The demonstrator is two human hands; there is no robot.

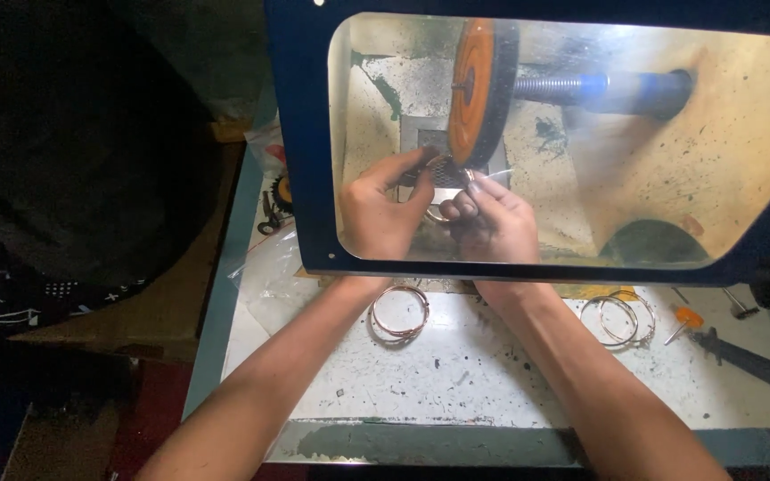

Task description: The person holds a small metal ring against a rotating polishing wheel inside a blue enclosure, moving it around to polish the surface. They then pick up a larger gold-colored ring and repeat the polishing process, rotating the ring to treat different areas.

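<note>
Behind a clear shield with a dark blue frame, my left hand and my right hand together grip one thin metal bangle. The bangle touches the lower edge of an orange buffing wheel, which sits on a threaded shaft. Fingers hide part of the bangle. Both forearms reach in under the shield.
Two stacks of bangles lie on the white bench, one between my forearms and one to the right. An orange-handled screwdriver and a black tool lie at the right. A clear plastic bag is at the left.
</note>
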